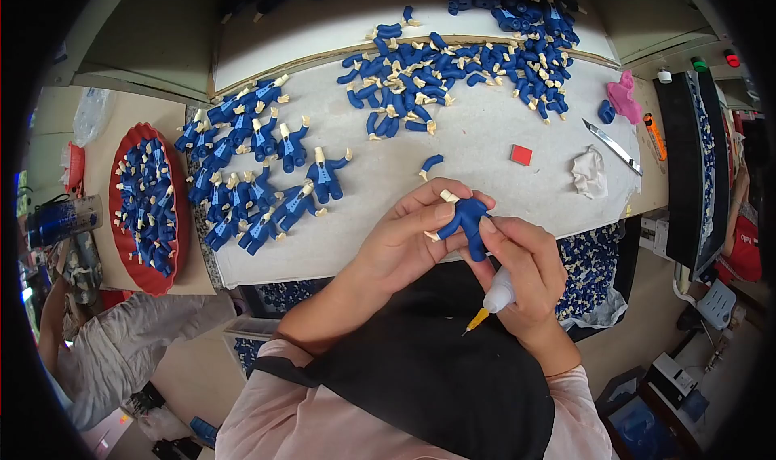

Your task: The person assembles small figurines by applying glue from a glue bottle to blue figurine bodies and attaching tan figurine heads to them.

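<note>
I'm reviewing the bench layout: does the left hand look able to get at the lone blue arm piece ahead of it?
Probably yes: the lone blue arm piece lies just beyond the left hand, nothing visible between them, though that hand would likely need to release the blue figure.

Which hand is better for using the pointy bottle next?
Probably the right hand: it holds the white bottle with the yellow tip, while the left hand is holding the blue figure.

Some white lettering (747, 237) stands on a red top (741, 254) at the far right (it is small and too blurred to read surely).
</note>
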`<action>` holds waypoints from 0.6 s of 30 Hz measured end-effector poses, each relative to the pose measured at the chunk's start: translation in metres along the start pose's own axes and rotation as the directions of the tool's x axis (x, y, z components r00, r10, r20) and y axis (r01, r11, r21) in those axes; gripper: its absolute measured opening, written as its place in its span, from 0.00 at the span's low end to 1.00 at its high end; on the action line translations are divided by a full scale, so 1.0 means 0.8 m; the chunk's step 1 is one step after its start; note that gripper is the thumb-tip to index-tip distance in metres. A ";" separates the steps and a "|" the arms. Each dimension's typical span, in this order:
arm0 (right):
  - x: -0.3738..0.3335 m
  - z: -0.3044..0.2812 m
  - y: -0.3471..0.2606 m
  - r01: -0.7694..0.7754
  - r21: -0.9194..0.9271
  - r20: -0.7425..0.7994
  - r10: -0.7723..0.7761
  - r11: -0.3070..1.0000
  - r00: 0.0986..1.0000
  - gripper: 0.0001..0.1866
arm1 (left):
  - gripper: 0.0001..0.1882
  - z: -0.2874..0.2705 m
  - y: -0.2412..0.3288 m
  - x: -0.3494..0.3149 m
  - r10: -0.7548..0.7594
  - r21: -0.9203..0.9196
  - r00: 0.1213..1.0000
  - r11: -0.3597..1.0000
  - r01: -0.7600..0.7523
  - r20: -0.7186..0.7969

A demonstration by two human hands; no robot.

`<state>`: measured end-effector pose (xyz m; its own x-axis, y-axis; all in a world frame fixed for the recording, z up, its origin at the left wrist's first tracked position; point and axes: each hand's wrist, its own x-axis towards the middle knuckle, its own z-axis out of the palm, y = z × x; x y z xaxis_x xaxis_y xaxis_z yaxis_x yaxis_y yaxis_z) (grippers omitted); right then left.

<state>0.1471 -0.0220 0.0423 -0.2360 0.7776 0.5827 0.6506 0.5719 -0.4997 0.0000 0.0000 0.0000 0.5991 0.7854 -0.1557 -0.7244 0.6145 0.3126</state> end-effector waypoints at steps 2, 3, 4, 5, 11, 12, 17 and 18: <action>-0.001 0.000 0.001 0.003 -0.001 -0.003 -0.003 1.000 1.000 0.17 | 0.11 0.002 0.000 0.001 0.010 -0.111 0.998 0.994 -0.004 0.055; 0.000 0.000 0.000 0.003 -0.002 -0.002 -0.003 1.000 1.000 0.17 | 0.11 0.003 0.001 0.001 0.010 -0.112 0.998 0.994 -0.004 0.055; 0.001 0.000 -0.001 0.001 -0.003 -0.002 -0.001 1.000 1.000 0.17 | 0.11 0.003 0.002 0.001 0.007 -0.112 0.999 0.994 -0.002 0.049; 0.002 0.000 -0.001 -0.002 -0.005 -0.002 0.002 1.000 1.000 0.17 | 0.11 0.003 0.002 0.001 0.004 -0.113 0.999 0.994 0.001 0.044; 0.005 -0.002 0.000 0.007 -0.026 0.044 -0.006 1.000 0.999 0.16 | 0.16 0.006 0.002 -0.002 -0.019 -0.001 0.999 1.000 0.019 -0.034; 0.005 -0.003 0.002 0.007 -0.027 0.044 -0.006 1.000 0.999 0.16 | 0.16 0.008 0.002 -0.002 -0.019 -0.001 0.999 1.000 0.019 -0.034; 0.004 -0.003 0.006 0.045 -0.070 0.041 -0.042 0.997 0.998 0.15 | 0.17 0.024 -0.001 -0.002 0.031 -0.032 0.998 0.999 -0.033 -0.061; 0.003 -0.002 0.006 0.046 -0.070 0.041 -0.043 0.997 0.998 0.15 | 0.17 0.024 -0.002 -0.002 0.032 -0.032 0.998 0.999 -0.034 -0.061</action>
<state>0.1510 -0.0183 0.0424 -0.2929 0.7622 0.5773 0.6879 0.5873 -0.4264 0.0064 -0.0038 0.0177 0.5541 0.8075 -0.2023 -0.7546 0.5898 0.2876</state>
